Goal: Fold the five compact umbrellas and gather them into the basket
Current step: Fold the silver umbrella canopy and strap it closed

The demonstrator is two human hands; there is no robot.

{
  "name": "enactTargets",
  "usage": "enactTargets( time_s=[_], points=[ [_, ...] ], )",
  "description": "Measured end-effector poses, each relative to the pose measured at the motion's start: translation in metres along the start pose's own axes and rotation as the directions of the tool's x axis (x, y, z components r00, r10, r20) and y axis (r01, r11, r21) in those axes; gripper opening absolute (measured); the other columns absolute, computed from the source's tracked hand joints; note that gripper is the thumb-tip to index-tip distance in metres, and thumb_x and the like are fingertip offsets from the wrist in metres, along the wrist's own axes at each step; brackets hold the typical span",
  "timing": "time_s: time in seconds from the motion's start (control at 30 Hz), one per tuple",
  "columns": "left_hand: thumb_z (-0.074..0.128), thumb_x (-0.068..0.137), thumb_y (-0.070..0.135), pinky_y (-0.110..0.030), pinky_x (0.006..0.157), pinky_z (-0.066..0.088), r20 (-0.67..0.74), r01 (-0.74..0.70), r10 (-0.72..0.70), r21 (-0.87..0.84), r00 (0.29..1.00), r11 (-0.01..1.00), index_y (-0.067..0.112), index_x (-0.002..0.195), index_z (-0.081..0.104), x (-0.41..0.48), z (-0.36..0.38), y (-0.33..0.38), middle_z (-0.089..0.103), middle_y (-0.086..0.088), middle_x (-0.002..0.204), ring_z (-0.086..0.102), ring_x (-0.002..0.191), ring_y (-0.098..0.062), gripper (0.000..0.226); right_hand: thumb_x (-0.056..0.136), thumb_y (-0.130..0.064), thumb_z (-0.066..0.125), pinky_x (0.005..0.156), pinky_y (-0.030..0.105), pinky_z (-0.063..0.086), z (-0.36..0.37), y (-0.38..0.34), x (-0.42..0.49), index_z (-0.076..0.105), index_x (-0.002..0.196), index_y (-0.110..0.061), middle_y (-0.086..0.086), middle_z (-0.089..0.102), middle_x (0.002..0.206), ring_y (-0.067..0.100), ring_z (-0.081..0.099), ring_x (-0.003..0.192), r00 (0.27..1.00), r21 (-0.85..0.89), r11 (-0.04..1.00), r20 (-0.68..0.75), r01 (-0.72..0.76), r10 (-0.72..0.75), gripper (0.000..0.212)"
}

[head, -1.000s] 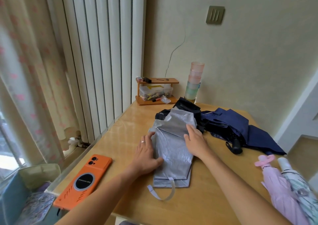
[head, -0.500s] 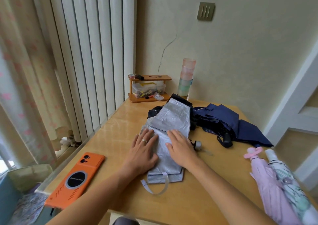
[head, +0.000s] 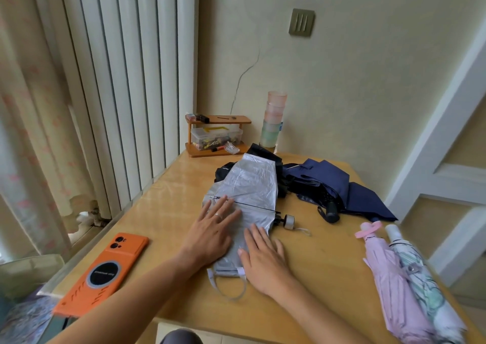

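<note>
Head view: the silver umbrella [head: 249, 185] lies flat mid-tabletop [head: 323, 264]. The left hand [head: 213, 231] and right hand [head: 263, 259] press on it with straight fingers, each grip open. Bare wood separates it from the pink umbrella [head: 389, 272] by the right edge. An orange phone [head: 105, 272] lies near the left edge.

light: bright daylight from left window | table [head: 168, 206] glare | edges: bent, soft

Our left hand [head: 210, 234] lay flat on the silver umbrella [head: 249, 185], our right hand [head: 263, 256] flat on its near end, navy umbrella [head: 342, 185] rumpled behind, pink umbrella [head: 389, 278] and white umbrella [head: 426, 285] touching at the tabletop's [head: 315, 264] right edge, orange phone [head: 105, 272] on our left.
</note>
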State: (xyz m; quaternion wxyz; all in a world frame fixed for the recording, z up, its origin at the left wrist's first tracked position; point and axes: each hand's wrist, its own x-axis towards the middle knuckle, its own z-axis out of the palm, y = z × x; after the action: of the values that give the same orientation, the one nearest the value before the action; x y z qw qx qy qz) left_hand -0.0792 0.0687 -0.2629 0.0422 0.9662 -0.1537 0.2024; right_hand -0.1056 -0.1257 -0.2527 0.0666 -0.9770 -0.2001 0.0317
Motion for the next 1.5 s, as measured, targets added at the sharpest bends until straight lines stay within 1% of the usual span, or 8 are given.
enactTargets(
  time_s=[0.3,0.4,0.57,0.67,0.83,1.0,1.2,1.5],
  points=[
    [0.031,0.096,0.063,-0.051,0.121,-0.005,0.141,-0.017,0.01,0.046,0.99,0.999,0.03,0.16,0.027,0.003,0.008,-0.006,0.021,-0.003,0.167,0.017,0.155,-0.026,0.073,0.109,-0.043,0.033,0.126,0.04,0.013,-0.014,0.007,-0.017,0.024,0.161,-0.022,0.003,0.007,0.172,0.015,0.003,0.159,0.996,0.02,0.999,-0.078,0.04,-0.038,0.057],
    [0.027,0.093,0.062,-0.055,0.119,-0.009,0.156,-0.042,0.033,0.051,0.987,0.998,0.03,0.16,0.028,0.011,-0.003,-0.009,0.013,-0.002,0.166,0.006,0.156,-0.028,0.074,0.103,-0.054,0.017,0.124,0.034,0.017,-0.009,0.014,-0.028,0.031,0.159,-0.026,-0.003,0.018,0.17,0.01,0.011,0.157,0.994,0.031,0.997,-0.08,0.075,-0.072,0.064],
    [0.036,0.098,0.045,-0.04,0.123,0.01,0.145,-0.182,0.158,0.167,0.977,0.969,0.007,0.132,0.067,0.023,-0.009,0.005,0.057,-0.015,0.146,0.05,0.139,-0.03,0.06,0.084,-0.059,-0.01,0.124,0.035,0.014,-0.002,0.018,-0.033,0.028,0.16,-0.026,-0.005,0.015,0.171,0.008,0.007,0.158,0.989,0.035,0.993,-0.102,0.109,-0.105,0.092],
    [0.024,0.102,0.049,-0.035,0.127,-0.001,0.133,-0.244,0.241,0.011,0.961,0.97,0.016,0.157,0.036,0.02,-0.005,0.011,0.027,-0.008,0.165,0.02,0.155,-0.024,0.065,0.092,-0.054,0.01,0.12,0.035,0.025,-0.001,0.017,-0.033,0.048,0.149,-0.021,0.0,0.034,0.164,0.015,0.026,0.154,0.971,0.07,0.988,-0.205,0.136,-0.119,0.077],
    [-0.019,0.089,0.072,-0.038,0.127,-0.009,0.284,-0.252,0.266,-0.085,0.921,0.964,0.04,0.161,0.0,0.01,0.003,0.006,-0.014,0.005,0.169,-0.021,0.154,-0.013,0.081,0.08,-0.004,0.054,0.1,0.029,0.045,-0.011,0.015,-0.046,0.063,0.11,-0.019,-0.009,0.053,0.119,0.011,0.052,0.114,0.848,0.198,0.857,-0.36,0.476,-0.388,0.035],
    [-0.016,0.087,0.077,-0.039,0.126,-0.011,0.299,-0.22,0.248,-0.123,0.921,0.968,0.042,0.16,-0.004,0.009,0.003,0.008,-0.018,0.009,0.168,-0.025,0.152,-0.009,0.081,0.084,-0.009,0.068,0.097,0.029,0.045,-0.008,0.018,-0.053,0.068,0.109,-0.019,-0.005,0.055,0.112,0.014,0.053,0.105,0.757,0.215,0.75,-0.4,0.626,-0.517,0.027],
    [-0.017,0.086,0.078,-0.039,0.127,-0.009,0.303,-0.215,0.246,-0.133,0.921,0.967,0.043,0.16,-0.003,0.009,0.003,0.008,-0.018,0.01,0.168,-0.024,0.152,-0.009,0.083,0.091,-0.011,0.071,0.084,0.026,0.047,-0.005,0.006,-0.067,0.072,0.101,-0.013,0.001,0.061,0.101,0.02,0.056,0.087,0.579,0.014,0.663,-0.501,0.748,-0.643,0.01],
    [-0.012,0.089,0.077,-0.041,0.127,-0.006,0.294,-0.217,0.249,-0.138,0.923,0.966,0.043,0.16,-0.002,0.01,0.004,0.007,-0.017,0.009,0.168,-0.024,0.152,-0.009,0.079,0.108,-0.013,0.048,0.086,0.03,0.046,0.001,-0.024,-0.113,0.063,0.104,-0.019,-0.003,0.055,0.101,0.014,0.052,0.093,0.404,-0.165,0.447,-0.238,0.879,-0.883,0.016]
  ],
)
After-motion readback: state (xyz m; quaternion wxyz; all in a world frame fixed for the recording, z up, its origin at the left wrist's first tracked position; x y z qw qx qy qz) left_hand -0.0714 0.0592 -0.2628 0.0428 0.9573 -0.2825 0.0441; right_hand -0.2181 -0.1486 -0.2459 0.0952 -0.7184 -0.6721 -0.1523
